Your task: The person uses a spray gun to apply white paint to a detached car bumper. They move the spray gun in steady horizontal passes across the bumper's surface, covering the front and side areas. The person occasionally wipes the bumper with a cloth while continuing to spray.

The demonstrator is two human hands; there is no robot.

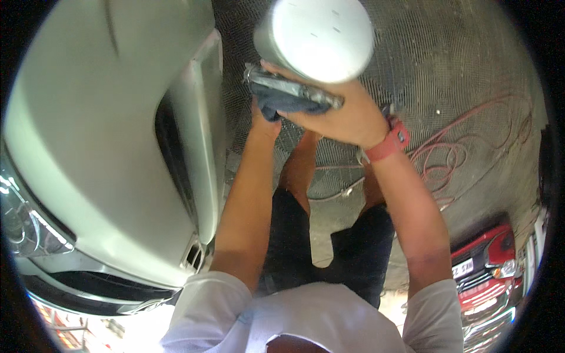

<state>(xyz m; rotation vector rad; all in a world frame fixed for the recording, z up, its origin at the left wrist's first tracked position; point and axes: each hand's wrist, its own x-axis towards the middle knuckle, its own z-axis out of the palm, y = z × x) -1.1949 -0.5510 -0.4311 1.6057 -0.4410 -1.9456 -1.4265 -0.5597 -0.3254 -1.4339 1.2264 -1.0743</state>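
Note:
My right hand [347, 115] is closed around a dark cloth [282, 106] and a slim, silvery, elongated piece [288, 87] lying along the cloth's top. Just beyond those fingers is a large white round container [322, 38], its flat circular end toward me. Whether it joins the silvery piece cannot be made out. My left hand [266, 122] meets the underside of the cloth, and most of its fingers are hidden there. A red watch [395, 143] circles my right wrist.
A pale car body [88, 147] fills the left side, close to my left forearm, with a headlight [38, 229] at its lower left. Red hose [447, 153] lies coiled on the ridged dark floor [435, 65] to my right. A red car [485, 259] stands at the lower right.

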